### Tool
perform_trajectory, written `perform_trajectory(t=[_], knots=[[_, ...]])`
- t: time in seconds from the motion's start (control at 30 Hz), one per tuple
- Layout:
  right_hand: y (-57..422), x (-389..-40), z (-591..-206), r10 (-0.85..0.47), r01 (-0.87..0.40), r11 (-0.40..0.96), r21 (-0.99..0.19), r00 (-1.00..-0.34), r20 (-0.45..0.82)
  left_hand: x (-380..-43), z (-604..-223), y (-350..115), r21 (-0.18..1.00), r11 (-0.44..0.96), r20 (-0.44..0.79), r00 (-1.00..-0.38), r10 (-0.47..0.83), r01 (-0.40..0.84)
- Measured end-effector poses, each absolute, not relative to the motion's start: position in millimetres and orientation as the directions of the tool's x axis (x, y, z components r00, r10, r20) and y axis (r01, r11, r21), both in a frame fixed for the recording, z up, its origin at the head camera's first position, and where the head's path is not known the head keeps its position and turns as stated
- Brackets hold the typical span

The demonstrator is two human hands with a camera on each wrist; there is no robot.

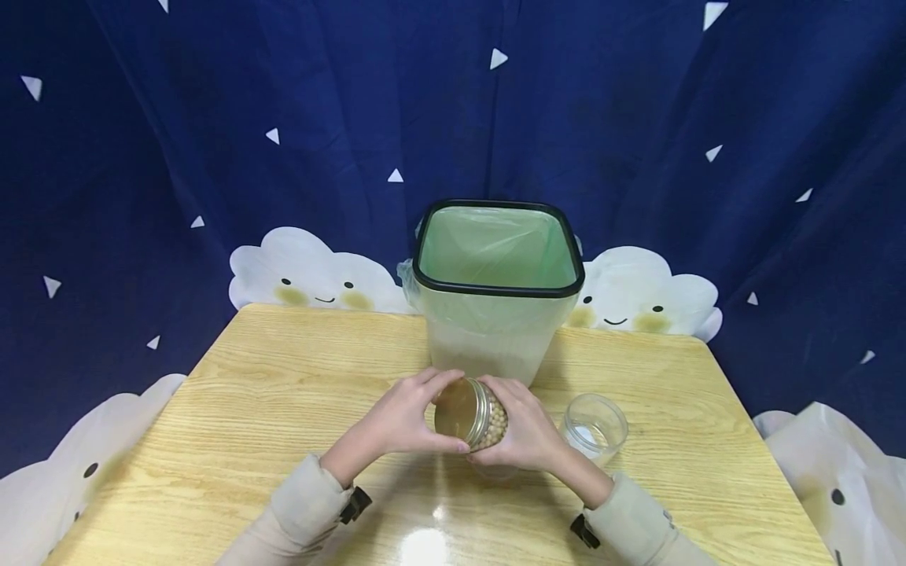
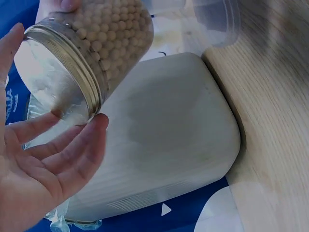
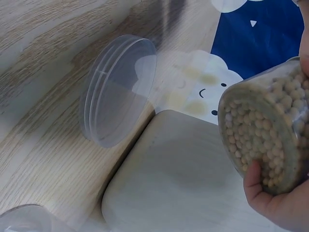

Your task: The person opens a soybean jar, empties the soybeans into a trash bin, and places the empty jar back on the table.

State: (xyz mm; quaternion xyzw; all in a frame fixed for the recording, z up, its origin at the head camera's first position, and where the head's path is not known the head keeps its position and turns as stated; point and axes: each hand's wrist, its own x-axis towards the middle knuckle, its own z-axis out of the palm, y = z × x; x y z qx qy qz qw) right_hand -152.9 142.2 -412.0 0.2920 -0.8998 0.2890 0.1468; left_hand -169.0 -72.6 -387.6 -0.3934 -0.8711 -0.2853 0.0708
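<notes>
A clear jar (image 2: 113, 36) of small round beige beans is tilted on its side above the table, its gold metal lid (image 1: 460, 410) facing left. My left hand (image 1: 406, 413) holds the lid by its rim, thumb low and fingers on the upper side; in the left wrist view its fingertips (image 2: 99, 121) touch the gold edge. My right hand (image 1: 520, 424) grips the jar's body from the right. In the right wrist view the jar's base shows, with one finger (image 3: 255, 183) against it.
Behind the hands stands a white bin (image 1: 488, 338) with a black rim and pale green liner. A clear plastic container (image 1: 598, 428) sits on the wooden table (image 1: 304, 362) to the right. Another clear rim (image 1: 495, 472) shows partly below the hands. A blue curtain (image 1: 340, 94) hangs behind.
</notes>
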Motion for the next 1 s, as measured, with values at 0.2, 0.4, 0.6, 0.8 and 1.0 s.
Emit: perform_trajectory(t=[0.2, 0.4, 0.6, 0.8, 1.0], knots=[[144, -152, -411, -0.442, -0.611, 0.658, -0.441, -0.787, 0.430, -172, -386, -75, 0.359, 0.427, 0.345, -0.543, 0.766, 0.830], [144, -153, -412, -0.452, -0.624, 0.652, -0.431, -0.776, 0.439, -172, -384, -74, 0.399, 0.450, 0.355, -0.587, 0.728, 0.799], [142, -153, -413, -0.425, -0.604, 0.656, -0.452, -0.791, 0.441, -170, -386, -72, 0.593, 0.472, 0.299, -0.723, 0.623, 0.653], [144, -154, -414, -0.391, -0.569, 0.638, -0.518, -0.820, 0.419, -169, -384, -79, 0.631, 0.453, 0.290, -0.734, 0.615, 0.629], [149, -151, -414, -0.355, -0.532, 0.622, -0.574, -0.845, 0.399, -167, -383, -96, 0.660, 0.445, 0.287, -0.751, 0.595, 0.605]])
